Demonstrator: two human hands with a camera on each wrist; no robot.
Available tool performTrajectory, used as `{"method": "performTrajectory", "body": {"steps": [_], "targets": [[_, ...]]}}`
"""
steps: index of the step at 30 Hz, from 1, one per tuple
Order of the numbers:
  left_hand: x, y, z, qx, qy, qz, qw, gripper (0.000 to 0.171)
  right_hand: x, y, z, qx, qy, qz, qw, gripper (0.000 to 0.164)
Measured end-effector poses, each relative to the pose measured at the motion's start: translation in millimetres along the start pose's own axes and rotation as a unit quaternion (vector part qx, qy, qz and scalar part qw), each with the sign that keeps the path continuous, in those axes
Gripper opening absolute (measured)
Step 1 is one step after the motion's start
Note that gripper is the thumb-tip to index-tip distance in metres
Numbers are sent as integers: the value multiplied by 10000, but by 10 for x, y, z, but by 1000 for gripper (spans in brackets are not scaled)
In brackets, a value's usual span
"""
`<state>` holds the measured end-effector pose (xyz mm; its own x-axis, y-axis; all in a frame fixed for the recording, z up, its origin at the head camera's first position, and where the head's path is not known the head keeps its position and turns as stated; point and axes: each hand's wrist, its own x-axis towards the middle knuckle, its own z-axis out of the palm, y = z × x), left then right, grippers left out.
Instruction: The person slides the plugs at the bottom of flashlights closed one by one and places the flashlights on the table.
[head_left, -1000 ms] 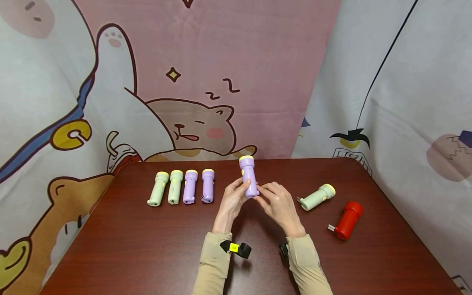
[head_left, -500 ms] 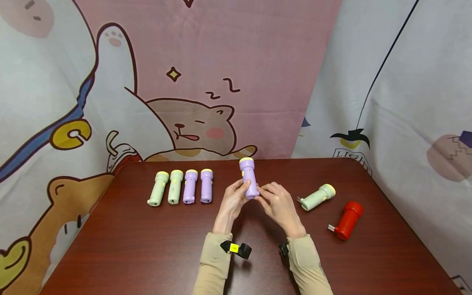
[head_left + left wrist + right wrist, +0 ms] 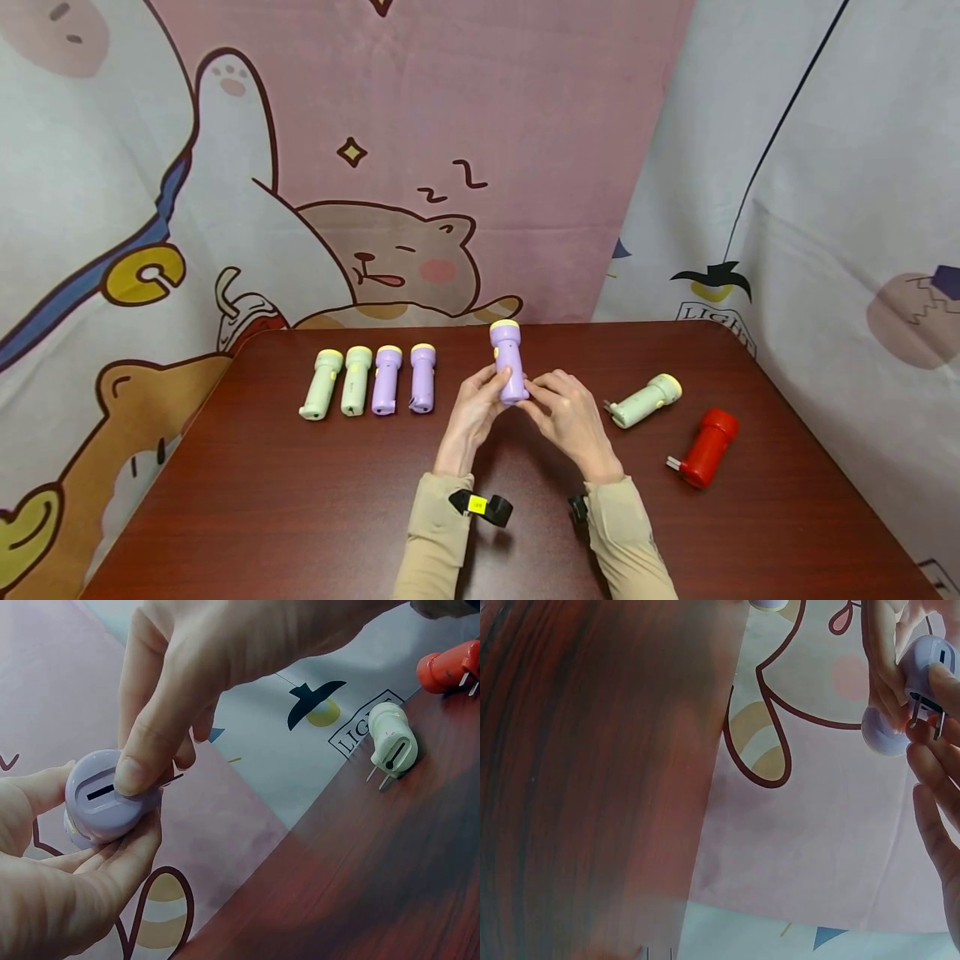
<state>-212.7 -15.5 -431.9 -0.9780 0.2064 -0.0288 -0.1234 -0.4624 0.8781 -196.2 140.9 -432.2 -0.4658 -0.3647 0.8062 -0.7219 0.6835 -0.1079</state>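
Observation:
My left hand (image 3: 472,408) grips a purple flashlight (image 3: 510,364) above the table, its yellow-rimmed head pointing up and away. The right hand (image 3: 566,417) pinches the tail end from the other side. In the left wrist view its thumb (image 3: 135,776) presses on the rounded tail cap (image 3: 88,774), beside a dark slot. Two metal plug prongs (image 3: 939,726) stick out of the side of the tail in the right wrist view, with right-hand fingertips close against them.
Left of the hands stands a row of two green flashlights (image 3: 356,382) and two purple flashlights (image 3: 423,379). To the right lie a green flashlight (image 3: 645,402) and a red flashlight (image 3: 707,450), both with prongs out. A patterned cloth (image 3: 555,167) hangs behind the brown table (image 3: 300,517).
The purple flashlight has shifted very slightly right and down in the head view. Both hands keep their hold on it.

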Motion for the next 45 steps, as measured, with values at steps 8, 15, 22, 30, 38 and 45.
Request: {"method": "performTrajectory", "body": {"steps": [8,15,22,30,38,45], "targets": [[-1,10,7,-44,-37,21,10000,42,6,0,-1,-9,28,0,10000,30],[11,-7,-8,-53,-32,-29,10000,43,7,-5,2,-47,59,-14,10000,29],[17,-30,-8,-213,-124,-33,9997,43,7,-7,3,-113,101,28,9999,31],[-5,-46,22,-329,-156,-63,9993,41,14,-19,-8,-203,106,72,9997,35],[2,-57,29,-347,-103,-89,9993,42,18,-22,3,-282,185,79,9994,34],[-13,-56,38,-305,-58,-43,9995,41,15,-31,13,-391,231,130,9989,35]]}}
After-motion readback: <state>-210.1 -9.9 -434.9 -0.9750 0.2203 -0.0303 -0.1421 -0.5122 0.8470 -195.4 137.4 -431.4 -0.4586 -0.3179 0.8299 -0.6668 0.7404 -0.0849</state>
